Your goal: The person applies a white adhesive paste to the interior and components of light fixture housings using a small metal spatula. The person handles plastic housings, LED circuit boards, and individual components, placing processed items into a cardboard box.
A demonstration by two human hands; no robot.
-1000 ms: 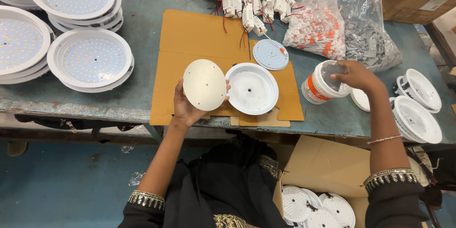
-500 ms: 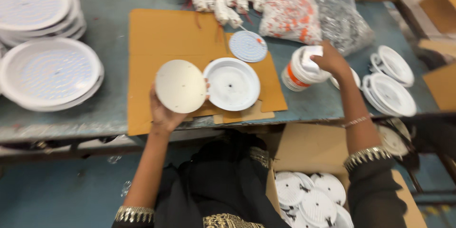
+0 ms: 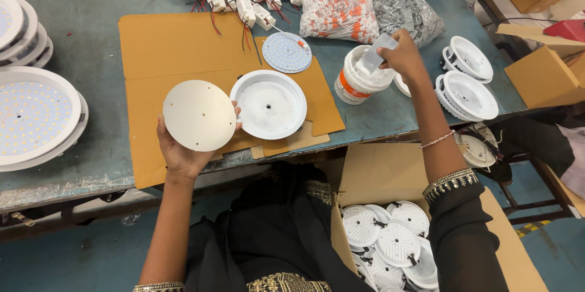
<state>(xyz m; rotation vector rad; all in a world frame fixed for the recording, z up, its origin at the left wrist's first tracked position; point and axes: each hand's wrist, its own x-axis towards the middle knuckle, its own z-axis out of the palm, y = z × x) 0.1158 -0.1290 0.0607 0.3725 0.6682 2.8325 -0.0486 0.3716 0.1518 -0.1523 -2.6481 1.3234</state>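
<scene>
- Cream-coloured and round, the flat metal disc (image 3: 199,115) is sitting upright in the left hand (image 3: 183,152), fingers curled round its lower edge and thumb showing at its right rim, just above the near edge of the counter (image 3: 91,164).
- Right hand (image 3: 399,54) is hovering over the white tub (image 3: 362,76) with the orange band, fingers pinched shut on a small pale scraper-like piece (image 3: 378,45) dipping toward the tub's mouth.
- White lamp housing (image 3: 268,104) is lying open-side up on the brown cardboard sheet (image 3: 177,42), just beside the disc, with the round LED board (image 3: 286,52) resting behind it.
- Judging by this, paste is being picked up from the tub, and the disc is waiting for it.
- Next move, as I read it, calls for bringing the loaded scraper across to the disc without dripping, then spreading evenly.
- More housings (image 3: 466,85) are waiting at the right, and finished ones are filling the open carton (image 3: 390,240) below.
</scene>
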